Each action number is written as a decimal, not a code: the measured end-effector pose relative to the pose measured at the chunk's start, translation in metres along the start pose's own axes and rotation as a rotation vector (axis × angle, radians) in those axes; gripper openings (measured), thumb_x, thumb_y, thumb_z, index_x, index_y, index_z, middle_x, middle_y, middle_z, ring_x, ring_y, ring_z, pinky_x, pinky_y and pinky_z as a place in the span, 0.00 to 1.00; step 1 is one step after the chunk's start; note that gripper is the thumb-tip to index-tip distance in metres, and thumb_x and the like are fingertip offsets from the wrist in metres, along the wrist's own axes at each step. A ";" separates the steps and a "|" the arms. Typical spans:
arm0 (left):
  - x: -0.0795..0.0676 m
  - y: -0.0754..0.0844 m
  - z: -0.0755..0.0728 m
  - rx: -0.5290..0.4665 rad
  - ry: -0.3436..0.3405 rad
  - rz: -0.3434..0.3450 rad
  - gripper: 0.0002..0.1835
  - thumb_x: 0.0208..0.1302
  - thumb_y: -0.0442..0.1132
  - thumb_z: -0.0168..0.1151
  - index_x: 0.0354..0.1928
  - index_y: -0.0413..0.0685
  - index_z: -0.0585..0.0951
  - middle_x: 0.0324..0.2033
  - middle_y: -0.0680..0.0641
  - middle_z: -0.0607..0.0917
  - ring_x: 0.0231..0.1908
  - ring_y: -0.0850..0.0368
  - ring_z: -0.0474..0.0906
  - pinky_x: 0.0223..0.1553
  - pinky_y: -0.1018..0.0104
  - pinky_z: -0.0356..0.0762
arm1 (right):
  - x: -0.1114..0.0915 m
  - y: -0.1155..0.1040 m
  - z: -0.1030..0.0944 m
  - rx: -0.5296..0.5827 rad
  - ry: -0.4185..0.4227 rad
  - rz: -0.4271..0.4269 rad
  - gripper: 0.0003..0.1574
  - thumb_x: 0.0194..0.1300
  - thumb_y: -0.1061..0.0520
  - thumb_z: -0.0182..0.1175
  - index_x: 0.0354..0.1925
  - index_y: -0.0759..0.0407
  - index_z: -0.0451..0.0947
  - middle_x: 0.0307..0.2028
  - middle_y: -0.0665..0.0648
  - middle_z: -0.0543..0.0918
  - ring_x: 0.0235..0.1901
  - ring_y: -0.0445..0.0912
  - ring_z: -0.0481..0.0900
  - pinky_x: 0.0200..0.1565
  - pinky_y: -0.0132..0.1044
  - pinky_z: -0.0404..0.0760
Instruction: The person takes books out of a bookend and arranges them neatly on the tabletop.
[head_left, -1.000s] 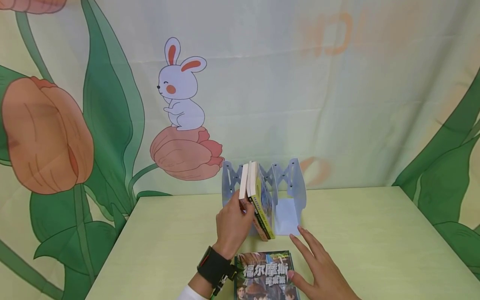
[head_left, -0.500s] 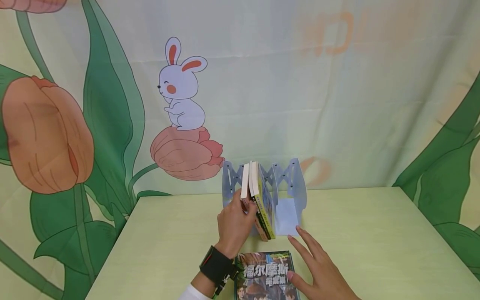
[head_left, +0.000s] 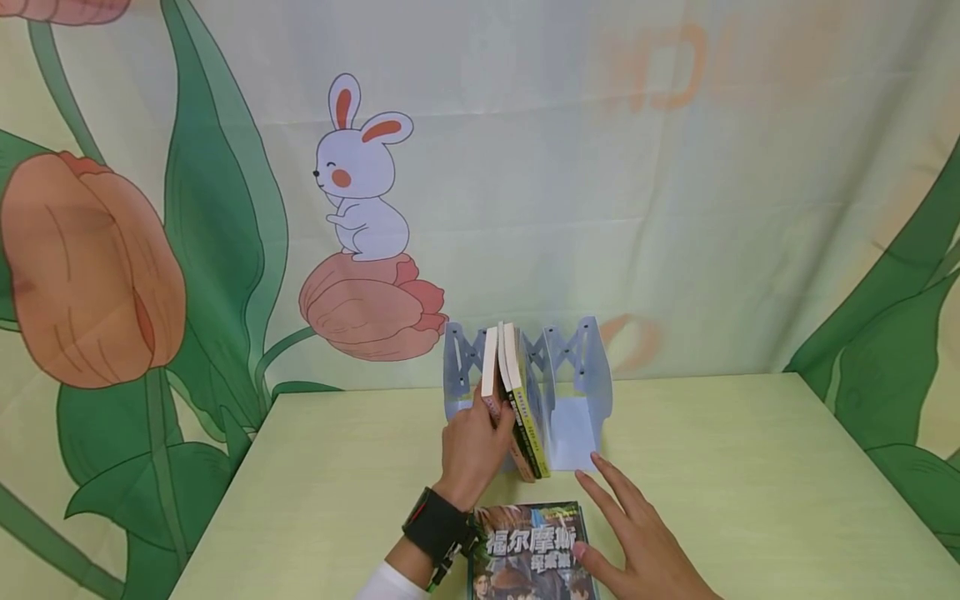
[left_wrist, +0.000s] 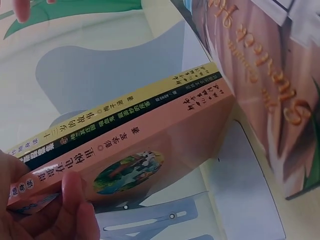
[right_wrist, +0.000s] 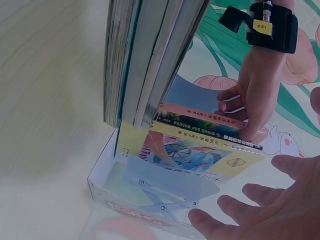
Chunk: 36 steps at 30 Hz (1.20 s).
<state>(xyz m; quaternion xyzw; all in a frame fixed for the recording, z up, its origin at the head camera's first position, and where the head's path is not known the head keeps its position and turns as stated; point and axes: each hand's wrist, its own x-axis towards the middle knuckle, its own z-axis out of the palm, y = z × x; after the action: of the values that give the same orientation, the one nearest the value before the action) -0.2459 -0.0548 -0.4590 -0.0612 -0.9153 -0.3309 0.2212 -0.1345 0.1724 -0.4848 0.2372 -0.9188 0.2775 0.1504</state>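
Observation:
My left hand (head_left: pixel 474 450) pinches the upper end of a thin pink-spined book (left_wrist: pixel 160 150) between thumb and fingers. Beside it lean a black-spined book (left_wrist: pixel 107 124) and a yellow book (right_wrist: pixel 185 155). All three tilt together inside a pale blue folding bookrack (head_left: pixel 573 429); their lower ends stick out at its front. My right hand (head_left: pixel 648 533) is held with fingers spread and nothing in it. It is next to a stack of thicker books (right_wrist: pixel 150 60), whose top one has a dark illustrated cover (head_left: pixel 528 546).
The bookrack's right compartment, past a divider (head_left: pixel 551 367), shows its bare floor. Behind the light green table (head_left: pixel 750 467) hangs a printed curtain (head_left: pixel 525 167) with a rabbit and tulips. A black camera strap (head_left: pixel 437 525) sits on the left wrist.
My left hand has shifted slightly to the right, with the pink-spined book's upper end. The yellow book's spine now faces the head camera a little more. My right hand is almost still.

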 end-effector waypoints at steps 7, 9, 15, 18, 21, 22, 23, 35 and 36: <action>-0.001 0.002 0.001 -0.101 -0.015 -0.031 0.27 0.71 0.44 0.52 0.67 0.37 0.69 0.10 0.53 0.68 0.08 0.62 0.59 0.13 0.70 0.52 | -0.001 0.001 0.000 -0.002 -0.003 0.010 0.49 0.62 0.43 0.66 0.75 0.33 0.54 0.76 0.47 0.56 0.69 0.56 0.65 0.52 0.63 0.75; 0.000 0.001 0.002 -0.112 -0.018 -0.040 0.26 0.70 0.44 0.52 0.66 0.36 0.69 0.10 0.53 0.67 0.08 0.62 0.59 0.13 0.69 0.51 | 0.000 0.001 -0.001 -0.004 -0.001 0.005 0.49 0.61 0.43 0.66 0.75 0.34 0.54 0.76 0.47 0.56 0.69 0.56 0.66 0.52 0.62 0.76; 0.001 -0.001 0.003 -0.112 -0.008 -0.037 0.26 0.70 0.44 0.51 0.64 0.36 0.71 0.10 0.53 0.66 0.08 0.61 0.58 0.14 0.69 0.50 | 0.000 0.001 -0.002 0.005 0.021 -0.026 0.50 0.61 0.45 0.67 0.75 0.35 0.54 0.76 0.47 0.55 0.69 0.56 0.66 0.52 0.61 0.76; 0.000 -0.001 0.004 -0.114 -0.002 -0.038 0.22 0.70 0.44 0.51 0.58 0.35 0.74 0.10 0.53 0.66 0.08 0.61 0.58 0.13 0.69 0.51 | 0.001 0.001 -0.003 0.003 0.028 -0.035 0.51 0.61 0.46 0.67 0.76 0.36 0.53 0.76 0.47 0.55 0.69 0.56 0.66 0.52 0.61 0.76; 0.000 -0.001 0.005 -0.112 0.015 -0.034 0.18 0.70 0.44 0.52 0.52 0.36 0.76 0.11 0.54 0.66 0.08 0.62 0.58 0.13 0.70 0.51 | 0.001 0.000 -0.003 0.002 0.032 -0.038 0.52 0.61 0.46 0.67 0.76 0.36 0.53 0.76 0.46 0.54 0.69 0.56 0.65 0.52 0.61 0.76; 0.001 -0.001 0.005 -0.113 0.021 -0.031 0.17 0.70 0.44 0.52 0.51 0.37 0.76 0.11 0.54 0.65 0.08 0.62 0.58 0.13 0.70 0.51 | 0.001 0.000 -0.004 0.002 0.034 -0.039 0.52 0.60 0.46 0.67 0.76 0.37 0.53 0.76 0.47 0.54 0.69 0.56 0.65 0.53 0.61 0.76; 0.001 -0.001 0.005 -0.114 0.028 -0.026 0.16 0.70 0.44 0.52 0.49 0.37 0.76 0.11 0.54 0.65 0.08 0.62 0.58 0.13 0.70 0.51 | 0.001 0.000 -0.004 0.003 0.035 -0.040 0.52 0.60 0.46 0.67 0.76 0.37 0.53 0.76 0.47 0.54 0.69 0.56 0.65 0.53 0.61 0.76; 0.004 0.002 0.004 -0.115 0.087 0.000 0.17 0.69 0.42 0.52 0.52 0.36 0.76 0.11 0.53 0.66 0.08 0.63 0.56 0.12 0.70 0.51 | 0.005 0.000 -0.008 -0.024 0.019 -0.076 0.52 0.61 0.45 0.66 0.77 0.41 0.51 0.77 0.50 0.53 0.70 0.56 0.62 0.53 0.65 0.74; 0.004 0.002 0.004 -0.114 0.091 0.002 0.17 0.69 0.41 0.52 0.52 0.36 0.76 0.11 0.53 0.67 0.08 0.63 0.56 0.12 0.70 0.51 | 0.006 0.000 -0.008 -0.026 0.017 -0.077 0.52 0.61 0.45 0.66 0.77 0.41 0.51 0.77 0.50 0.53 0.70 0.56 0.62 0.54 0.65 0.74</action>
<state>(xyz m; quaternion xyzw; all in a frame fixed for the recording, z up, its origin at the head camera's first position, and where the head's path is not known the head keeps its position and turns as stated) -0.2506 -0.0507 -0.4585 -0.0597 -0.8840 -0.3845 0.2591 -0.1384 0.1753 -0.4760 0.2681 -0.9112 0.2613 0.1720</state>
